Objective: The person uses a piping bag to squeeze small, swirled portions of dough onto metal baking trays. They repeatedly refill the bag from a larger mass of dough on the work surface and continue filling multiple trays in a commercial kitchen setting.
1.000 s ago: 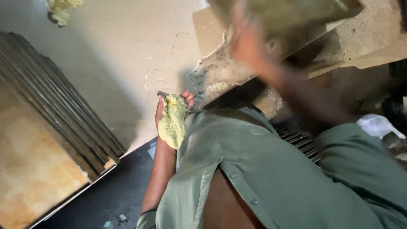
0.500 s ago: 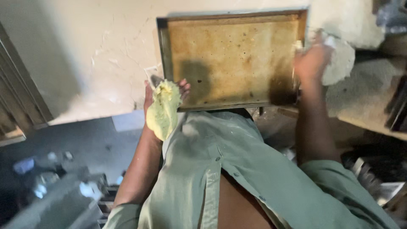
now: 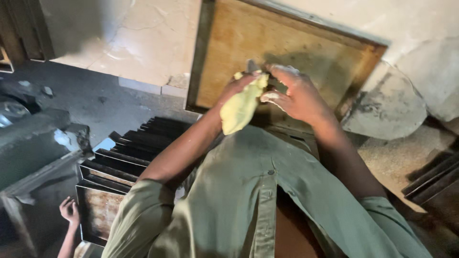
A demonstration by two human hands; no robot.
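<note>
Another person's hand (image 3: 70, 210): bottom left corner, nearest the viewer, fingers spread, resting against the near edge of a stack of trays.
Stacked baking trays (image 3: 125, 168): lower left, a leaning row of dark metal trays on edge; the nearest one shows a rusty brown face.
Shirt (image 3: 248, 200): olive green, buttoned, filling the near centre below both forearms.
Left hand (image 3: 237, 88): centre of view, fingers closed round the upper part of the lump of yellow dough.
Lump of yellow dough (image 3: 240, 106): soft, pale yellow, clamped in the left hand; its top sits inside the fist, its lower end hangs free below the grip, toward the shirt.
Right hand (image 3: 295, 93): just right of the dough, dusted with flour, fingers curled and pinching at the dough's top edge where it meets the left hand.
Large baking tray (image 3: 224, 52): beyond the hands, a browned, oily rectangle with a dark raised rim, lying on the counter; both hands hang over its near edge.
Stone counter (image 3: 129, 38): far left, pale and cracked, under the tray.
Grey floor (image 3: 95, 102): left, dark, between counter and stacked trays.
</note>
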